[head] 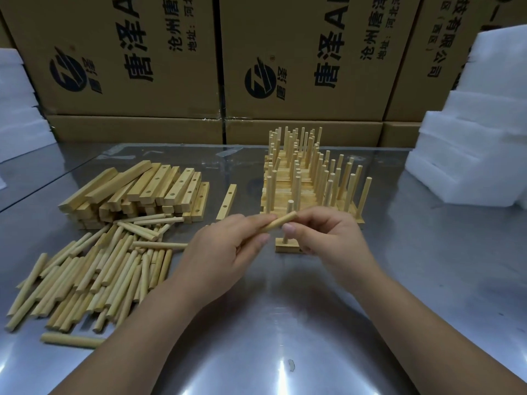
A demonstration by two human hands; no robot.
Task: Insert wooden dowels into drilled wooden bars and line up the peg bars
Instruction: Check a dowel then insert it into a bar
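Forearms reach over the steel table [285,323]. Left hand [225,249] and right hand [328,235] each pinch an end of one dowel [281,222], slanted just above a drilled bar [286,248] holding one upright peg [290,206]. Loose dowels [94,269] lie left of that bar, finished peg bars [308,178] behind it. Best: stand the dowel vertical over an empty hole, press straight.

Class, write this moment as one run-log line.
left hand holds dowel | right hand pinches it | bar below, peg upright

bare table [285,323] near, dowel pile [94,269] left, peg bars [308,178] behind
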